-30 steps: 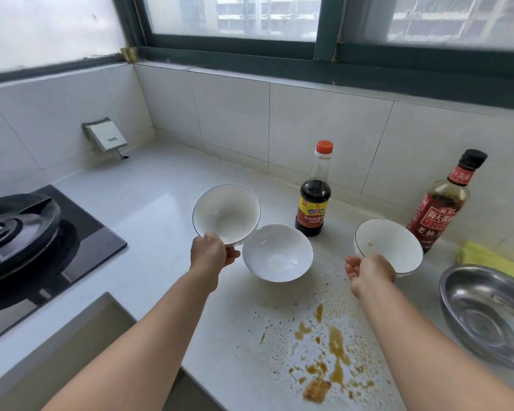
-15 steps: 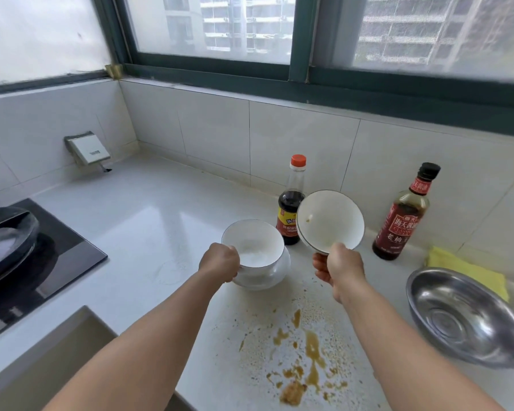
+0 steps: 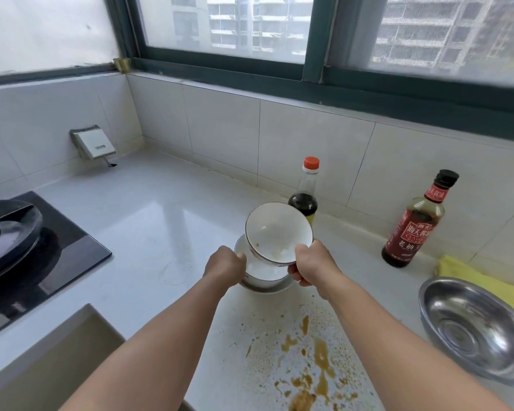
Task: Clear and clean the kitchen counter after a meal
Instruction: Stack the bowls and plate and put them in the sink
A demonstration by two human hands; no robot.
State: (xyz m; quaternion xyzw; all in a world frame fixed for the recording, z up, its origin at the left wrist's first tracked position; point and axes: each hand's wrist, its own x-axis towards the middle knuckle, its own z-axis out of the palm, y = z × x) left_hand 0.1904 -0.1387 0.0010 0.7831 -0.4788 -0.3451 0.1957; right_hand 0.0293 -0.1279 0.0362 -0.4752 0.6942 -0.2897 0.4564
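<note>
My right hand [image 3: 312, 264] grips a white bowl with a dark rim [image 3: 276, 232], tilted toward me just above two stacked white bowls [image 3: 261, 275] on the white counter [image 3: 161, 221]. My left hand [image 3: 224, 264] holds the rim of the upper stacked bowl at its left side. A brown sauce spill [image 3: 312, 366] spreads over the counter in front of the bowls, between my forearms.
Behind the bowls stands a red-capped soy sauce bottle [image 3: 306, 191]; a black-capped dark sauce bottle [image 3: 413, 223] stands further right. A steel basin [image 3: 475, 327] and a yellow cloth [image 3: 475, 280] lie at the right. A black stove with a pan [image 3: 9, 238] sits left, a sink [image 3: 51, 366] at bottom left.
My right hand has carried its bowl left, from beside the stack to just above it. My left hand stays on the stacked bowl's rim.
</note>
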